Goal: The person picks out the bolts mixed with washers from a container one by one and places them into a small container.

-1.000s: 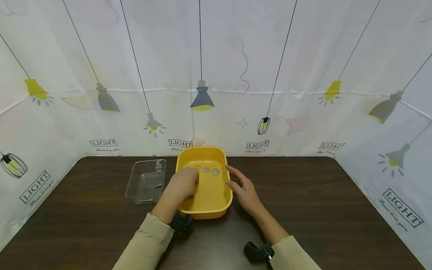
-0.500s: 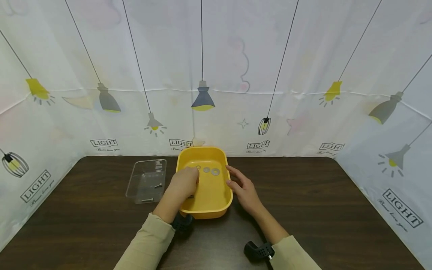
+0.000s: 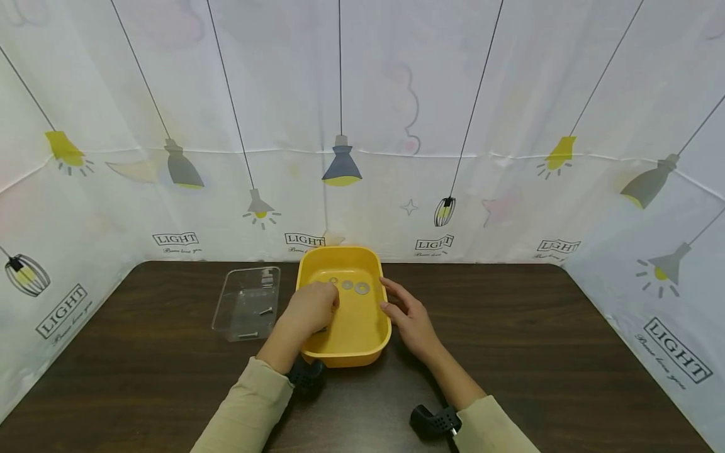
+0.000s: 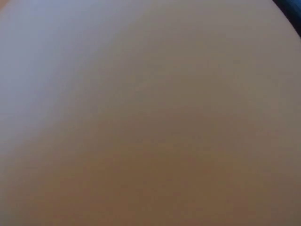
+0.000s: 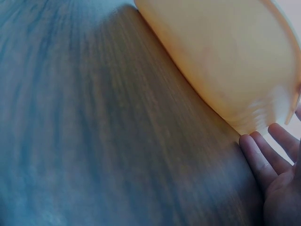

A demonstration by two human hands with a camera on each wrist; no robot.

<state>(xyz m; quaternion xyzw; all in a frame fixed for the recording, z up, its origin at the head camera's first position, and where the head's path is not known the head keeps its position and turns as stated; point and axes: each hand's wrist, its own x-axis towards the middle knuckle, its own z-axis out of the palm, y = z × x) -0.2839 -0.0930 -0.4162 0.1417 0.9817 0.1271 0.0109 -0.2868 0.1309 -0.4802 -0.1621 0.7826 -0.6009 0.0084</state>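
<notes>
A yellow plastic bin (image 3: 357,327) stands at the middle of the table in the head view. My left hand (image 3: 310,306) reaches over its left wall into it, knuckles up, with the fingertips hidden below the hand. Whether they pinch anything is out of sight. Flat grey washers, a large one (image 3: 362,288) and a smaller one (image 3: 347,285), lie on the bin's floor beyond that hand. Under the wrist a small dark metal piece (image 3: 323,329) partly shows. My right hand (image 3: 412,321) rests with extended fingers against the bin's right side.
Left of the bin is a clear plastic box (image 3: 232,314). It holds a short screw (image 3: 266,311), a longer screw (image 3: 248,335) and small metal pieces (image 3: 267,278) at its far end. A printed curtain hangs behind the dark wooden table (image 3: 510,340). The left wrist view is only a blur.
The left hand has shifted very slightly inside the bin, toward the right. The right hand, the bin and the clear box hold their places.
</notes>
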